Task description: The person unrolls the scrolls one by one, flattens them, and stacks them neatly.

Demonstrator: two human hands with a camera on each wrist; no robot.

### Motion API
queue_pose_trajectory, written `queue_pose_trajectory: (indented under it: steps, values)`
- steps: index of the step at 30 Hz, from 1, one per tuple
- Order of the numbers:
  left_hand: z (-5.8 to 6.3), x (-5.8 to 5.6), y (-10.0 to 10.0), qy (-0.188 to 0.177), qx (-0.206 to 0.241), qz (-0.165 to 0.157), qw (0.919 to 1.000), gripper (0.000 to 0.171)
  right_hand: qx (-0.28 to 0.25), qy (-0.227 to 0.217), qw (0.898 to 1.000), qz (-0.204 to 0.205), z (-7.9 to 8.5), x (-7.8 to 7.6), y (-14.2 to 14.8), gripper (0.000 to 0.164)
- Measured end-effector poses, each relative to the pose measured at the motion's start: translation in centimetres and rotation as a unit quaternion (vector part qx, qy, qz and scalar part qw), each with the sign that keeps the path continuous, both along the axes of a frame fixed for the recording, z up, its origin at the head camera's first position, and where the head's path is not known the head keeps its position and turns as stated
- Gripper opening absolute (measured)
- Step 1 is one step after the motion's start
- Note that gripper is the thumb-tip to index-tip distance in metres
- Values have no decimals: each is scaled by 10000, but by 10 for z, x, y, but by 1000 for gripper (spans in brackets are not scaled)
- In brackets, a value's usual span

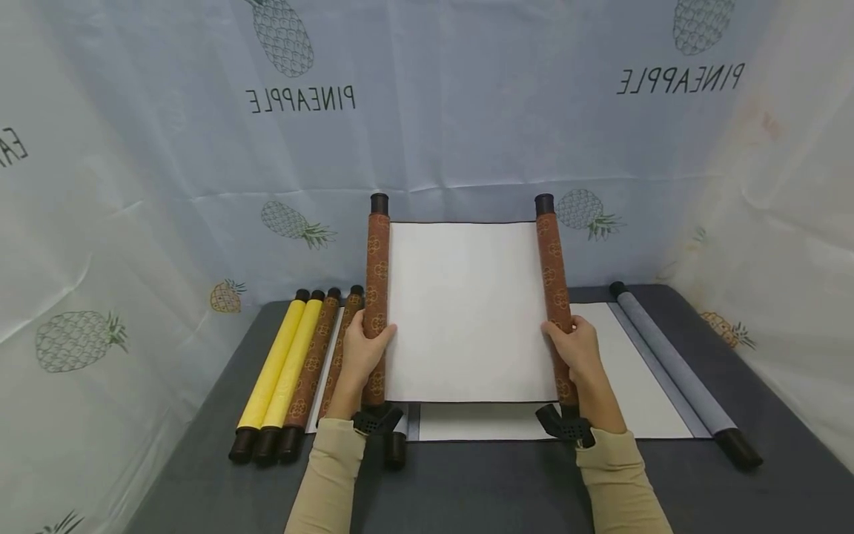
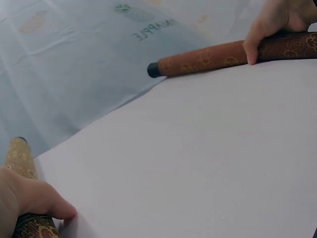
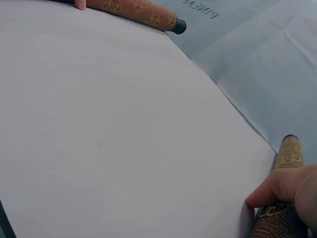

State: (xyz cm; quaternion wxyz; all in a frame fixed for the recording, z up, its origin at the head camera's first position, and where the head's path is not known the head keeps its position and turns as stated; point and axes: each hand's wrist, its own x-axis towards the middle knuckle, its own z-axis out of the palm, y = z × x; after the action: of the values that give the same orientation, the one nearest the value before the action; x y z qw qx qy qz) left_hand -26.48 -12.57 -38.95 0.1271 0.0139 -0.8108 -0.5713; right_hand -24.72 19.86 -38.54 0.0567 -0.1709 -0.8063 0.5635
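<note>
Both hands hold up a partly unrolled scroll, its white sheet [image 1: 467, 311] stretched between two brown patterned rolls with dark end caps. My left hand [image 1: 363, 348] grips the left roll [image 1: 377, 259], thumb lying toward the sheet. The right roll [image 1: 551, 259] is gripped by my right hand [image 1: 577, 345], its thumb also on the sheet side. In the left wrist view the left thumb [image 2: 54, 201] presses near the sheet's edge; the right wrist view shows the right thumb [image 3: 270, 191] doing likewise. The fingers behind the rolls are hidden.
Beneath the held scroll, another scroll with a grey roll [image 1: 680, 363] lies spread on the dark table [image 1: 480, 489]. To the left lie two yellow rolls [image 1: 273, 363] and two brown rolls [image 1: 313, 363]. Pineapple-printed cloth [image 1: 454, 111] hangs behind and at both sides.
</note>
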Motion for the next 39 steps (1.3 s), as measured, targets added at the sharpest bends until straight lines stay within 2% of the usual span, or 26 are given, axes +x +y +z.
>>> queue_pose_trajectory:
  steps: [8, 15, 20, 26, 33, 36, 39]
  values:
    - [2, 1, -4, 208, -302, 103, 9993, 45, 3, -61, 10000, 35, 2, 1, 5, 59]
    - [5, 1, -7, 383, -672, 116, 9969, 62, -82, -44, 10000, 29, 3, 0, 10, 62]
    - [5, 1, -7, 390, -771, 109, 9962, 58, -162, -28, 9998, 77, 4, 1, 9, 62]
    - [8, 1, -5, 25, -388, 104, 9992, 56, -172, 30, 9998, 57, 5, 1, 8, 62]
    - [10, 1, -5, -438, -24, 88, 9990, 62, -19, 388, 9987, -342, 8, 3, 11, 58]
    - [9, 1, -6, -429, -104, 184, 9989, 61, 108, 377, 9990, -212, 10, 5, 14, 61]
    - [8, 1, -7, -337, -237, 270, 9988, 61, 298, 218, 9992, 157, 12, 7, 18, 63]
